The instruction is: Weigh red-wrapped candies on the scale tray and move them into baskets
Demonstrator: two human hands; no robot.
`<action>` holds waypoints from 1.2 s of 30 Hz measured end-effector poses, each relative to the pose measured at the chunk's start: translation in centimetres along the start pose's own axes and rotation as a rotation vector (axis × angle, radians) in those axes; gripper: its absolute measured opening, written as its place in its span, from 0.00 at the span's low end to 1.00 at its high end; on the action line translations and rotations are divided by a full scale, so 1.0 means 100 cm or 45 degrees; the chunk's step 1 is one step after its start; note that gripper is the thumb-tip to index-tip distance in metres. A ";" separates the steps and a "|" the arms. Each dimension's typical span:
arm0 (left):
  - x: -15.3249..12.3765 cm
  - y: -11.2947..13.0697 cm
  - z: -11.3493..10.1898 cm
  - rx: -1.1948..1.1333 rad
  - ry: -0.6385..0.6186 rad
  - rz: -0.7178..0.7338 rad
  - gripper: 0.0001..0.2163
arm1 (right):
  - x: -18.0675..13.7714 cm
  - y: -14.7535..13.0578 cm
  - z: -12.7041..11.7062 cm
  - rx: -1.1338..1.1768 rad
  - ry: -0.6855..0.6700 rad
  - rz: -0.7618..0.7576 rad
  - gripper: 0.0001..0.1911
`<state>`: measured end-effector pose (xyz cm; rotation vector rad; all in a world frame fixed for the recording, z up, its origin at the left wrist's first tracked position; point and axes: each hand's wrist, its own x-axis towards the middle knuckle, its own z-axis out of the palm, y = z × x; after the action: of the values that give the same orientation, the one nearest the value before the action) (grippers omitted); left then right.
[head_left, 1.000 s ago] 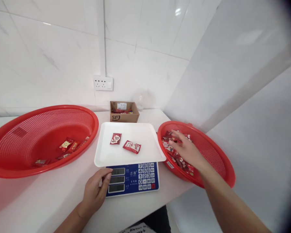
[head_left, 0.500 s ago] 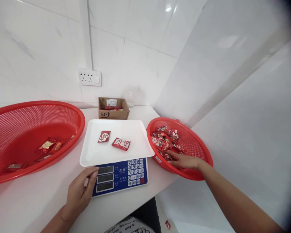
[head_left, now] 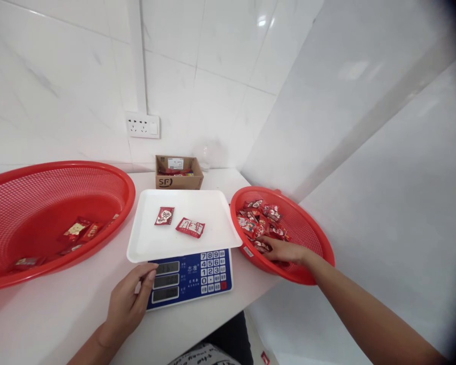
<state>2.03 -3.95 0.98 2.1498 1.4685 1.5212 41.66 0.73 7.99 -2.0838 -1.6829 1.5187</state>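
My left hand [head_left: 133, 294] is at the left edge of the blue electronic scale [head_left: 192, 279], fingers curled and thumb and index tips close together. Nothing shows between those tips. A white tray [head_left: 209, 203] sits on top of the scale with two red candy packets lying apart on it: a left packet [head_left: 164, 216] and a right packet [head_left: 190, 227]. My right hand [head_left: 285, 251] reaches into the right red basket [head_left: 311, 238], its fingers closed on a red candy packet [head_left: 262, 247] at the near side of the pile. The fingers partly hide that packet.
A larger red basket [head_left: 79, 175] with several red packets stands on the left of the white table [head_left: 72, 314]. Behind the tray is a small cardboard box [head_left: 180, 181] with packets inside. A wall socket [head_left: 143, 125] is above. One red wrapper [head_left: 265, 358] lies on the floor.
My right hand's fingers have drawn together on a packet in the right basket. My left hand stays by the scale. The whole view has shifted slightly.
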 end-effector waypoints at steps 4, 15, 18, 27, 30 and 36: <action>0.000 -0.001 0.001 0.001 -0.013 0.025 0.10 | 0.000 -0.002 -0.002 0.039 -0.045 -0.001 0.34; -0.001 -0.001 -0.001 -0.042 -0.042 0.028 0.08 | 0.001 -0.003 0.001 0.038 0.107 0.045 0.37; -0.001 -0.001 0.000 -0.054 -0.048 0.014 0.07 | -0.002 -0.002 -0.007 0.067 0.228 0.007 0.33; -0.003 -0.001 -0.001 -0.108 -0.047 -0.029 0.07 | -0.021 -0.018 -0.032 0.507 0.618 -0.199 0.30; -0.004 -0.004 0.000 -0.115 -0.056 -0.042 0.06 | -0.029 -0.041 -0.027 0.716 0.690 -0.316 0.29; -0.003 0.004 0.001 -0.189 -0.082 -0.081 0.06 | -0.038 -0.097 0.015 1.020 0.675 -0.536 0.24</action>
<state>2.39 -4.33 0.98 2.0286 1.3447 1.4754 34.06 0.93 15.25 -1.4089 -0.9877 1.0970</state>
